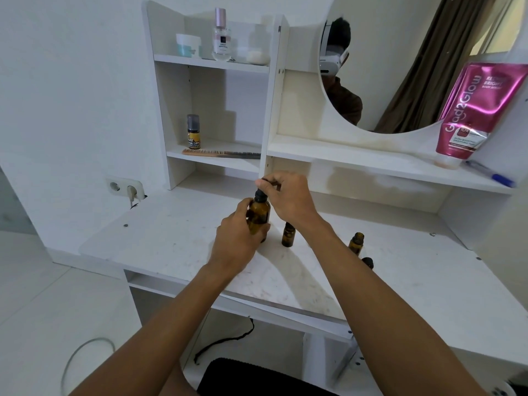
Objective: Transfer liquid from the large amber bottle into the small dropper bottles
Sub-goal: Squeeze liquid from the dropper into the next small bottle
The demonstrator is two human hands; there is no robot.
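Note:
The large amber bottle (259, 215) stands on the white desk (177, 238), and my left hand (238, 241) wraps around its body. Above it, my right hand (288, 198) pinches the black rubber bulb of the dropper cap (261, 192) that sits on the bottle's neck. Just right of the large bottle stands a small amber dropper bottle (288, 234). Further right a second small bottle (356, 241) stands uncapped, and a third one (368, 262) is partly hidden behind my right forearm.
A shelf unit behind the desk holds a comb (221, 153), a small dark bottle (193, 132), a perfume bottle (221, 35) and jars. A pink lotion tube (474, 110) and a blue pen (491, 174) lie on the right shelf under a round mirror (405, 61). A wall socket (125, 188) is at left.

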